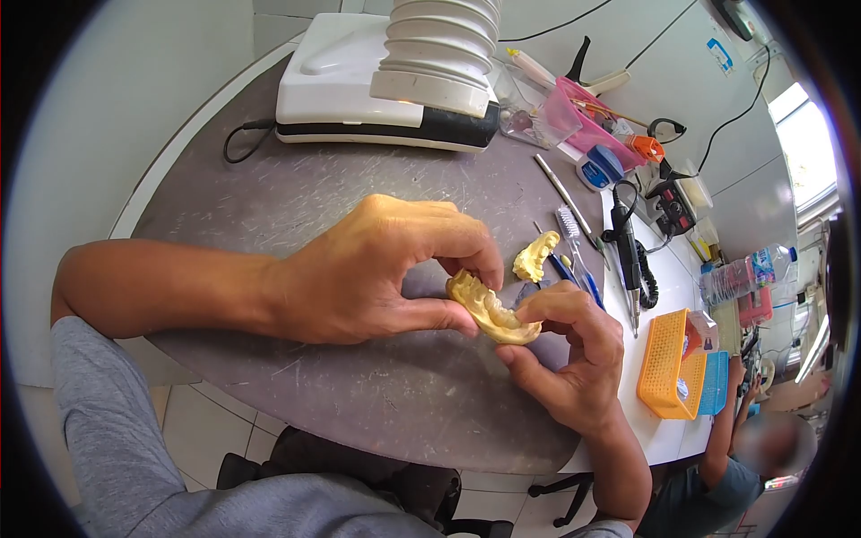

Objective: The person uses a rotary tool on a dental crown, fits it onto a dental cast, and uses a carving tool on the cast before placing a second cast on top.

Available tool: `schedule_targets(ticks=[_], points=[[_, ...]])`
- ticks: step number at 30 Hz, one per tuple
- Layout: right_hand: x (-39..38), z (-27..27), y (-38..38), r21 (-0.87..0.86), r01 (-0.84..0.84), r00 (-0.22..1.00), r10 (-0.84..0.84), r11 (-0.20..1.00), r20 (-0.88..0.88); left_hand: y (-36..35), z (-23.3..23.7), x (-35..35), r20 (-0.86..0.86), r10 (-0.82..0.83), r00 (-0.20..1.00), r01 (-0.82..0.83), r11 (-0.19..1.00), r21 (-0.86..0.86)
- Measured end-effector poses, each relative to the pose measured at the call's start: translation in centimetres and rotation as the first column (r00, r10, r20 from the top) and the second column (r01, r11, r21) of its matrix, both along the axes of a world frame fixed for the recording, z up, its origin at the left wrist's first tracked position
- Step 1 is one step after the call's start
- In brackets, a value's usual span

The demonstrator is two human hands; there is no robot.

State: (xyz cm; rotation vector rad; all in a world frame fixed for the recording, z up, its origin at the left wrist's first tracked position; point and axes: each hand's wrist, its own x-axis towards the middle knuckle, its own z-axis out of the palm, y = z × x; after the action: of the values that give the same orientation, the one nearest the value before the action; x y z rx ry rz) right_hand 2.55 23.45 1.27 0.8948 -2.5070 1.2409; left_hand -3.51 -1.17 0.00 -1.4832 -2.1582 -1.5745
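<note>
- Grey shirt point(287, 511) with sleeves pushed up, lowest in the view and nearest the camera.
- Yellow cast point(484, 309), shaped like a dental arch, held up between both hands above the right part of the table point(359, 394); a pale, glossy area shows along its ridge.
- Left hand point(359, 264): thumb and fingers closed on one end of the cast in a pinch, a rounded gap left between thumb and forefinger.
- Right hand point(578, 359): thumb under the other end, fingertips on its upper side, a narrow pinch.
- Second cast point(535, 255), lying just beyond the right hand, near a brush point(571, 229) and a blue pen point(587, 282).
- Table: grey-brown, scratched, with a curved pale edge.
- White machine point(341, 72) at its far side, a ribbed hose point(441, 45) above it and a black cord point(238, 148) beside it.
- Blue jar point(599, 169) close to a pink basket point(587, 121) of tools; a handpiece point(626, 247) with a coiled cord rests on the white surface at right.
- Yellow basket point(664, 377) against a blue basket point(715, 384), with a bottle point(744, 276) farther off.
- Pale walls, tiled floor point(215, 421), a bright window point(803, 148), and another person point(708, 493) at lower right.
</note>
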Motion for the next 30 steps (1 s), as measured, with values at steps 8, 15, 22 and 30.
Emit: schedule_targets(ticks=[8,15,22,30], points=[[0.0,-0.1,0.09,0.004,-0.002,0.999,0.002,1.0,-0.041,0.02,0.0,0.06,0.021,-0.008,1.0,0.008,1.0,0.004],[0.3,-0.13,-0.02,-0.04,0.032,0.998,-0.03,0.999,0.047,0.0,0.02,0.01,0.041,-0.008,0.999,0.008,1.0,0.005],[0.43,-0.34,0.0,-0.054,0.035,0.998,-0.032,0.998,0.056,-0.08,-0.02,0.01,0.032,-0.012,0.999,0.013,1.0,-0.005],[0.42,-0.46,0.18,-0.037,0.035,0.998,-0.033,0.999,0.056,-0.04,-0.03,0.06,0.083,-0.012,0.996,0.01,1.0,0.017]])
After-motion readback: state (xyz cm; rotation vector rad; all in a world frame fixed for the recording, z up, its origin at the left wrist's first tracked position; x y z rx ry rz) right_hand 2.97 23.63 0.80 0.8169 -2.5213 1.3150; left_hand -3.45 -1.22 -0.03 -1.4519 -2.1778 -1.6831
